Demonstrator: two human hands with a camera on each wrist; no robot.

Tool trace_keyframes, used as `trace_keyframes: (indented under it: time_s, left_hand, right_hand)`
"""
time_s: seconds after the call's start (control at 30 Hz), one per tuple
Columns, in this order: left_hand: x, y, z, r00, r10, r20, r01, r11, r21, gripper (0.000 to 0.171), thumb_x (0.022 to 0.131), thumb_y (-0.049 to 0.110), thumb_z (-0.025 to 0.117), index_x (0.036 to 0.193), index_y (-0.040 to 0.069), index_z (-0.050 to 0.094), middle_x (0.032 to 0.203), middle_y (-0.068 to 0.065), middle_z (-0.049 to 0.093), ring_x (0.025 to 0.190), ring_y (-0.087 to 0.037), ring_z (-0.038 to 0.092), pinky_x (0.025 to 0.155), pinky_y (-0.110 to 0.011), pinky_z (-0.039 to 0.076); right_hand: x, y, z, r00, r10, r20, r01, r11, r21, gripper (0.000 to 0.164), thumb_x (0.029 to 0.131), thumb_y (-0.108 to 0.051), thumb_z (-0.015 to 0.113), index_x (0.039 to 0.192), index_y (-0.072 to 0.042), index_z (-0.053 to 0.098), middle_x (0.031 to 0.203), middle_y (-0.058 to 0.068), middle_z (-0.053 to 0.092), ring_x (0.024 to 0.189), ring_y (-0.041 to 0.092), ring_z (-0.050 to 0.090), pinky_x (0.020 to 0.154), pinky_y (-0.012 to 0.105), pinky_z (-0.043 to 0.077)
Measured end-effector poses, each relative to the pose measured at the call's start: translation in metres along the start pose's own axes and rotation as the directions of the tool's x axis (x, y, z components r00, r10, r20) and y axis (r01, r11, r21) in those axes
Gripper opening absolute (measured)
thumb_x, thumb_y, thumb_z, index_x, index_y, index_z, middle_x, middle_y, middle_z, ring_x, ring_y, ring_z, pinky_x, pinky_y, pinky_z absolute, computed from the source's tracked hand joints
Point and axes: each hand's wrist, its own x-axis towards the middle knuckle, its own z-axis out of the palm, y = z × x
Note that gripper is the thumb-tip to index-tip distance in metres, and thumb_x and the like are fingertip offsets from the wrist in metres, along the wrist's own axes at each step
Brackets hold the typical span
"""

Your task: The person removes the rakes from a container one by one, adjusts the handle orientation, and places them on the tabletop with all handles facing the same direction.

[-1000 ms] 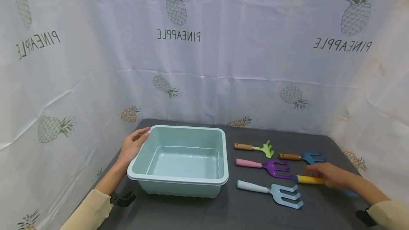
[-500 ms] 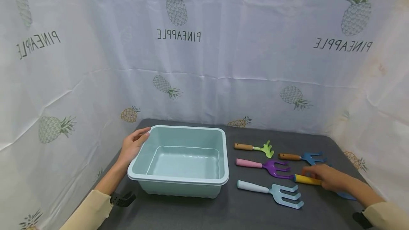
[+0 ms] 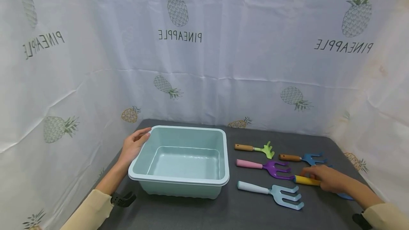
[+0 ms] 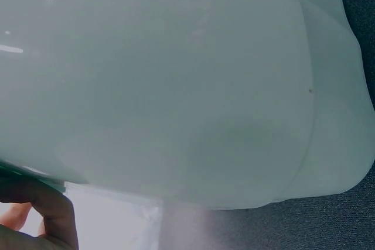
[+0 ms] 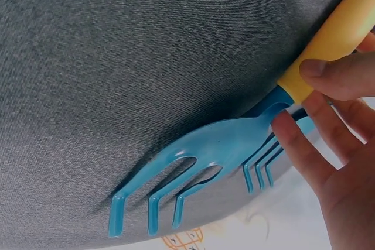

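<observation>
My left hand (image 3: 131, 147) grips the left rim of a pale green plastic basin (image 3: 179, 179). In the left wrist view, bent fingers (image 4: 55, 212) show at the rim beside the basin's wall (image 4: 176, 86). On the right, my right hand (image 3: 329, 179) pinches a hand rake by its yellow handle (image 3: 306, 180). Its blue head, mostly behind the hand in the head view, shows its tines low over the table in the right wrist view (image 5: 222, 139). The thumb lies on the handle, with fingers at its far side. The handle's end appears to meet a purple rake's tine.
Left of my right hand lie a purple rake with a pink handle (image 3: 250, 164), a pale blue rake (image 3: 281, 194) and a green rake (image 3: 265, 149). Beyond the hand lies a blue rake with a wooden handle (image 3: 290, 157). A pineapple-print curtain (image 3: 207, 59) encloses the grey table (image 3: 179, 212).
My right hand and the yellow-handled rake have shifted slightly left, up to the purple rake, then stayed nearly still. My left hand keeps its place on the basin.
</observation>
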Motion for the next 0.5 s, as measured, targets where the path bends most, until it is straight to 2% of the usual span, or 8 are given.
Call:
trace_keyframes:
  time_s: [0.17, 0.3, 0.4, 0.5]
  left_hand:
    - [0.002, -0.001, 0.001, 1.000, 0.003, -0.004, -0.003, 1.000, 0.004, 0.053, 0.106, 0.043, 0.057, 0.150, 0.013, 0.055, 0.144, -0.020, 0.060, 0.094, 0.006, 0.060, 0.077, -0.017, 0.054]
    - [0.002, -0.002, 0.000, 1.000, 0.016, 0.006, -0.016, 1.000, 0.012, 0.053, 0.107, 0.042, 0.056, 0.151, 0.012, 0.054, 0.143, -0.020, 0.060, 0.094, 0.006, 0.060, 0.077, -0.017, 0.054]
    - [0.003, -0.002, -0.002, 1.000, 0.023, 0.014, -0.023, 0.999, 0.037, 0.052, 0.107, 0.042, 0.055, 0.150, 0.012, 0.054, 0.141, -0.021, 0.060, 0.097, 0.000, 0.062, 0.078, -0.019, 0.054]
    - [0.004, -0.001, -0.006, 0.999, 0.029, 0.032, -0.031, 0.996, 0.085, 0.051, 0.107, 0.042, 0.054, 0.150, 0.012, 0.054, 0.138, -0.020, 0.061, 0.101, -0.008, 0.063, 0.078, -0.023, 0.054]
  right_hand:
    - [0.000, 0.002, -0.005, 1.000, 0.019, 0.007, -0.019, 0.999, 0.039, 0.071, 0.067, 0.023, 0.047, 0.118, -0.022, 0.067, 0.086, -0.010, 0.055, 0.072, -0.001, 0.043, 0.063, 0.025, 0.037]
    - [0.000, 0.002, -0.013, 1.000, -0.006, -0.016, 0.007, 0.999, 0.032, 0.066, 0.069, 0.020, 0.053, 0.122, -0.016, 0.066, 0.089, -0.009, 0.058, 0.077, -0.001, 0.050, 0.064, 0.026, 0.045]
    - [0.000, -0.001, -0.022, 0.998, -0.015, -0.053, 0.015, 1.000, 0.006, 0.060, 0.072, 0.016, 0.059, 0.126, -0.009, 0.064, 0.097, -0.006, 0.062, 0.084, 0.004, 0.057, 0.068, 0.028, 0.051]
    - [0.001, -0.007, -0.033, 0.995, 0.017, -0.096, -0.021, 0.999, -0.038, 0.061, 0.071, 0.013, 0.062, 0.129, -0.009, 0.063, 0.105, 0.000, 0.065, 0.089, 0.012, 0.061, 0.071, 0.031, 0.053]
